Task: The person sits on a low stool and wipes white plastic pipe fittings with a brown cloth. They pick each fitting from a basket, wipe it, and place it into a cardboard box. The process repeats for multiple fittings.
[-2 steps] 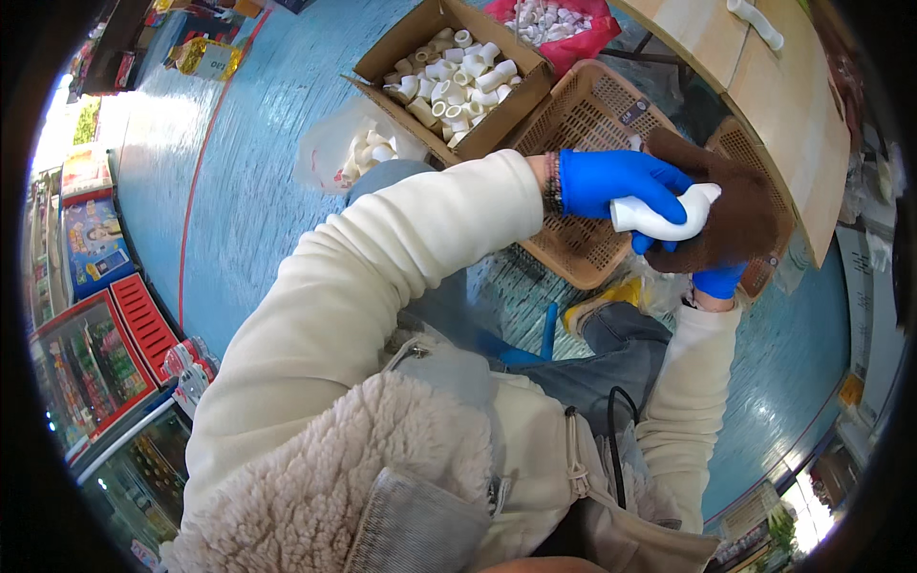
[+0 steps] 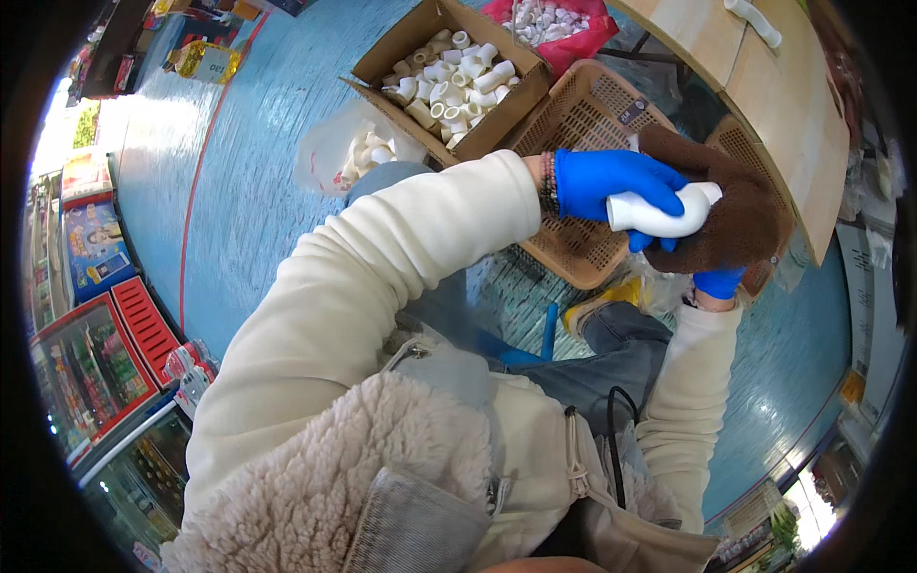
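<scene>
My left hand, in a blue glove, grips a white plastic pipe fitting above a brown plastic basket. My right hand, also gloved in blue and mostly hidden, holds a dark brown cloth wrapped against the far end of the fitting. Both cream sleeves reach up from the lower edge, over my knees in blue jeans.
An open cardboard box of several white fittings stands on the blue floor, with a clear bag of fittings beside it and a red bag behind. A wooden table is at the upper right, shelves of goods at the left.
The fitting and cloth have shifted very slightly; both hands keep their hold.
</scene>
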Demonstrator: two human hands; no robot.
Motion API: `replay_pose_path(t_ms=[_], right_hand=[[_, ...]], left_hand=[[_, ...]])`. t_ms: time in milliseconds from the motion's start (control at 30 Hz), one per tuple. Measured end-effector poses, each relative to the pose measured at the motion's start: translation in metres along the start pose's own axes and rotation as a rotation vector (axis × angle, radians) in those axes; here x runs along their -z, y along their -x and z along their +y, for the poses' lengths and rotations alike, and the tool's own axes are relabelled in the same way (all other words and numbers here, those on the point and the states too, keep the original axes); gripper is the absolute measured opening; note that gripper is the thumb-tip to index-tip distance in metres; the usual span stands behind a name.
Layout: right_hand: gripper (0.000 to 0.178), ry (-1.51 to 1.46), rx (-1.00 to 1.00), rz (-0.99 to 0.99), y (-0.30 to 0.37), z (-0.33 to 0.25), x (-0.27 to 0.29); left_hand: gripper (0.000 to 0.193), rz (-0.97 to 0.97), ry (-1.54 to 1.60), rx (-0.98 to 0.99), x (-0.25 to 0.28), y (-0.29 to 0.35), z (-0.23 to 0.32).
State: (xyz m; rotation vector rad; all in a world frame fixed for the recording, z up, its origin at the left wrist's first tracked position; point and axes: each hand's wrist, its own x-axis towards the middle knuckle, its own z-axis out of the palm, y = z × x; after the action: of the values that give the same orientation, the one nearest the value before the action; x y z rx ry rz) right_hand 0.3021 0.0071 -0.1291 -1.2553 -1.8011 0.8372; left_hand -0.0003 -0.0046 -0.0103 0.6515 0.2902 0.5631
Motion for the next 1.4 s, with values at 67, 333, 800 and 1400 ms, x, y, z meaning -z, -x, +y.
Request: replay_pose_path(t_ms=[67,333,800,1400], right_hand=[[0.048,0.489,-0.019,-0.032,-0.001,0.001,0.002],[0.037,0.221,-0.014,-0.142,-0.051,-0.101,-0.045],[0.031,-0.002,0.087,-0.109,-0.038,-0.093,-0.058],[0.029,0.643,-0.263,-0.278,-0.056,-0.095,-0.042]], left_hand=[[0.041,-0.013,0.170,0.007,-0.001,0.000,0.003],[0.058,0.435,-0.241,-0.600,0.004,-0.018,0.014],[0.044,0.497,-1.317,-0.762,-0.017,-0.012,0.020],[0.045,0.538,-1.559,-0.451,0.010,-0.015,0.009]])
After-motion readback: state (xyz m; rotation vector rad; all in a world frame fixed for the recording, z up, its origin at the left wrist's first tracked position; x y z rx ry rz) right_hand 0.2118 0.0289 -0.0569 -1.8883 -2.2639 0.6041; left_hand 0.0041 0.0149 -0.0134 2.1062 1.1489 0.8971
